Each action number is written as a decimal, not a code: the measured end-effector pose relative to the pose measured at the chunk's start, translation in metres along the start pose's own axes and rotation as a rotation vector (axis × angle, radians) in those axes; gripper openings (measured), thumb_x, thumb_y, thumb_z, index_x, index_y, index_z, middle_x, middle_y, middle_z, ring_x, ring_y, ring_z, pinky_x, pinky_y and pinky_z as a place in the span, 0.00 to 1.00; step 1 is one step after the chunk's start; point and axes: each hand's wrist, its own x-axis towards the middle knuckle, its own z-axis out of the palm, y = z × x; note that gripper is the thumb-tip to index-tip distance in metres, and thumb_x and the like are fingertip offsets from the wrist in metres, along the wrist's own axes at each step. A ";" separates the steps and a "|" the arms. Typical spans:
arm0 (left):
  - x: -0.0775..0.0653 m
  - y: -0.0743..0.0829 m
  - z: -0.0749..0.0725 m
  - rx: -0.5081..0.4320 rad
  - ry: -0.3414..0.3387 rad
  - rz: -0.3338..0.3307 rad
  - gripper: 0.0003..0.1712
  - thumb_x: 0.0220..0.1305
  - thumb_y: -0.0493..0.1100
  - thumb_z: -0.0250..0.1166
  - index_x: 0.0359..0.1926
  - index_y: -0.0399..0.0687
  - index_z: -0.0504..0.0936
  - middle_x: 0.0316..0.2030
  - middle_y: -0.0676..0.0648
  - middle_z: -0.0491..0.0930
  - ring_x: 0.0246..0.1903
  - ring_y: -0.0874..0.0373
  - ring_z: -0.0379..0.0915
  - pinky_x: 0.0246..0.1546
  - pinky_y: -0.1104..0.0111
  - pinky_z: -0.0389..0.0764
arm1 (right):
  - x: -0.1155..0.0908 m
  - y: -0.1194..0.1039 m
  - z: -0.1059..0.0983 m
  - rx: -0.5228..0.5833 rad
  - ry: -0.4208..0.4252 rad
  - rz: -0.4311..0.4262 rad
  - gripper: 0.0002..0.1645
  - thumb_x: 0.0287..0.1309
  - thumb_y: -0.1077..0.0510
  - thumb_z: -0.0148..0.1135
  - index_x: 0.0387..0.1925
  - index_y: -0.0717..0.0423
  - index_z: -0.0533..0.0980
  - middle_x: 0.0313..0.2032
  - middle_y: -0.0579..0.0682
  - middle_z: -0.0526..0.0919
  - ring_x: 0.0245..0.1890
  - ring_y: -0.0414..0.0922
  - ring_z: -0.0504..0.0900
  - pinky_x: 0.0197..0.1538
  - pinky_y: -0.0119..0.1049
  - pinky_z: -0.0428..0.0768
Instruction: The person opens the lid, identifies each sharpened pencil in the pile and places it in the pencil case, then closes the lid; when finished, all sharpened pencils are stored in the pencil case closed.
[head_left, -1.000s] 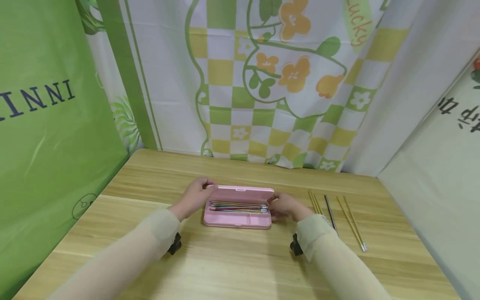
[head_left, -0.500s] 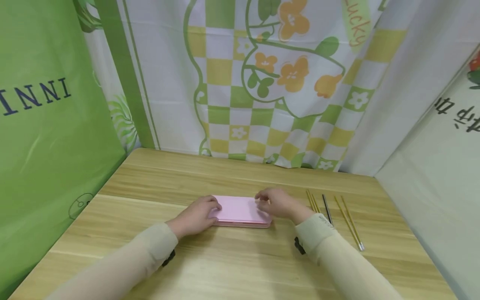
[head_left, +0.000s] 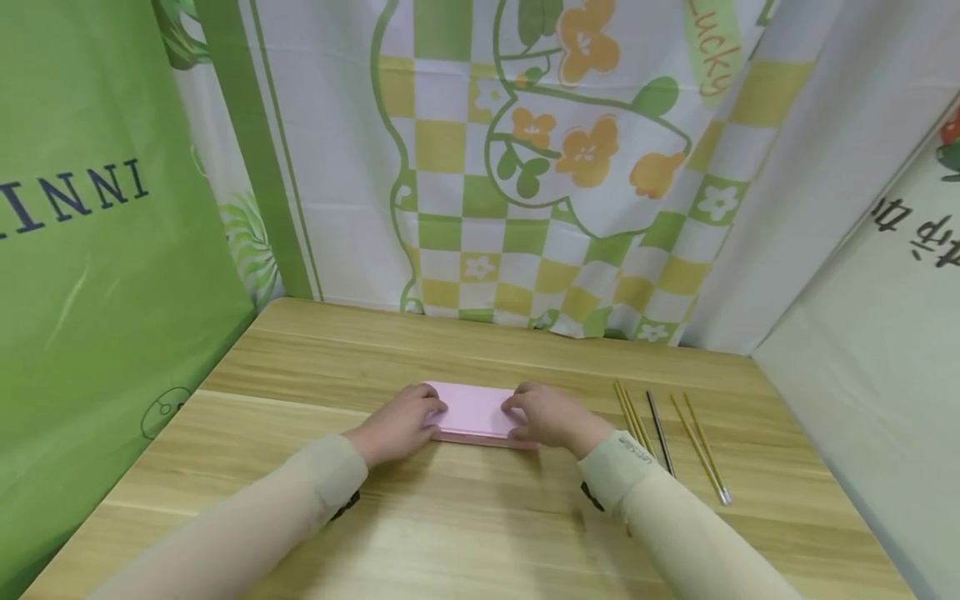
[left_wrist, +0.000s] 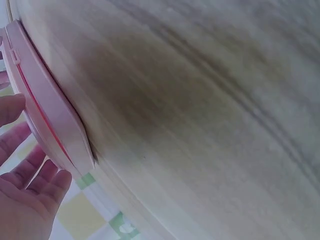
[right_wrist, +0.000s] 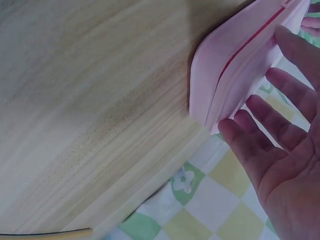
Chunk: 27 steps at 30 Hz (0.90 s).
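A pink pencil case [head_left: 474, 408] lies on the wooden table with its lid down, hiding the pencils inside. My left hand [head_left: 397, 423] rests on the left end of the lid, its fingers spread and slightly bent. At the other end, my right hand [head_left: 557, 418] presses in the same way. In the left wrist view, a red line runs along the seam of the case [left_wrist: 55, 100], and the thumb lies near the front edge. The right wrist view shows loosely spread fingers touching the lid and corner of the case [right_wrist: 235, 65].
To the right lie several yellow pencils [head_left: 630, 412], a dark pencil [head_left: 660, 432] and two more yellow pencils [head_left: 701, 446] with pale ends. A patterned curtain [head_left: 480, 208] hangs behind the table [head_left: 450, 533]. Green cloth [head_left: 112, 292] borders the left side.
The lid of the pencil case has swung from raised to down, covering the pencils. Both hands have moved from the ends of the case onto its top.
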 end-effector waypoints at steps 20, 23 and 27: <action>0.005 -0.005 0.008 -0.028 0.042 -0.021 0.13 0.67 0.33 0.69 0.51 0.32 0.84 0.54 0.39 0.77 0.56 0.42 0.73 0.62 0.53 0.74 | -0.001 0.001 0.008 -0.037 0.036 -0.018 0.24 0.66 0.58 0.70 0.60 0.63 0.80 0.57 0.64 0.79 0.58 0.60 0.79 0.64 0.54 0.76; 0.007 -0.008 0.010 -0.024 0.037 -0.032 0.13 0.67 0.33 0.69 0.51 0.32 0.84 0.53 0.39 0.76 0.56 0.43 0.72 0.62 0.53 0.74 | 0.001 0.002 0.010 -0.031 0.026 -0.012 0.24 0.68 0.58 0.69 0.61 0.63 0.79 0.58 0.65 0.79 0.59 0.61 0.79 0.64 0.55 0.76; 0.010 -0.012 0.017 -0.020 0.038 -0.022 0.13 0.66 0.31 0.69 0.51 0.31 0.83 0.52 0.38 0.76 0.55 0.42 0.73 0.61 0.52 0.75 | 0.003 0.006 0.016 -0.039 0.023 -0.012 0.24 0.69 0.57 0.68 0.62 0.62 0.78 0.59 0.65 0.78 0.59 0.61 0.79 0.63 0.56 0.76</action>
